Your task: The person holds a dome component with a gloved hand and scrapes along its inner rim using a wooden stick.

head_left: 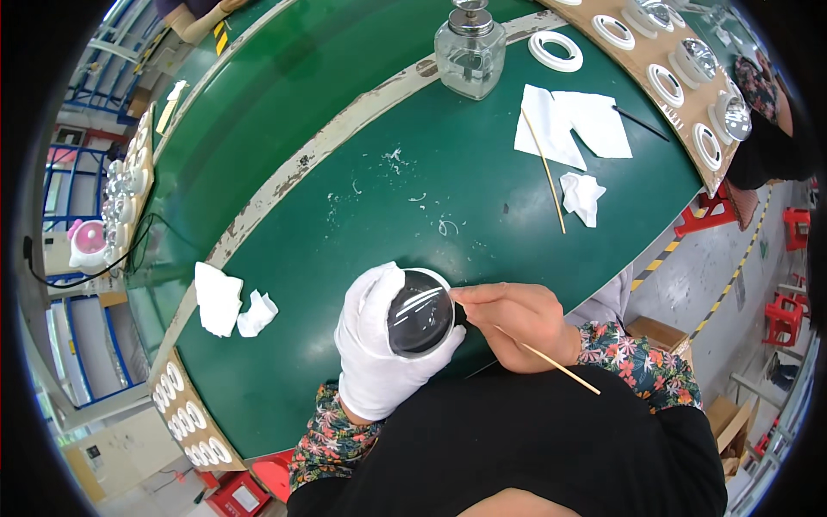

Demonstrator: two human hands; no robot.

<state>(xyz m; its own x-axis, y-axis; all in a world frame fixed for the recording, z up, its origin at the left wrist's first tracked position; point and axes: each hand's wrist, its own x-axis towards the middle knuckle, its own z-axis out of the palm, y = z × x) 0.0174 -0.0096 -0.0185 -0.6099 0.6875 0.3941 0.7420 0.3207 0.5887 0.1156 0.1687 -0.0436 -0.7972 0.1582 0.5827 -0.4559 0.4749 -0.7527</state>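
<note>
My left hand [366, 349], in a white glove, is wrapped round a round, glossy lens piece [419, 317] with a dark-looking face and a pale rim. Bright streaks of light reflect off its glass. My bare right hand [527, 320] pinches a thin wooden stick [560, 365], whose long tail slants down toward my chest. The right fingertips are at the right edge of the lens piece; whether the stick's front end touches it is hidden. Both hands are over the near edge of the green table [345, 258].
White cloths [551, 125], a second stick [543, 168] and a black pen-like tool [642, 123] lie at the right. A glass pump bottle [470, 56] stands beyond. Boards of white rings [708, 146] and clear domes flank both sides. Crumpled wipes [219, 299] lie left.
</note>
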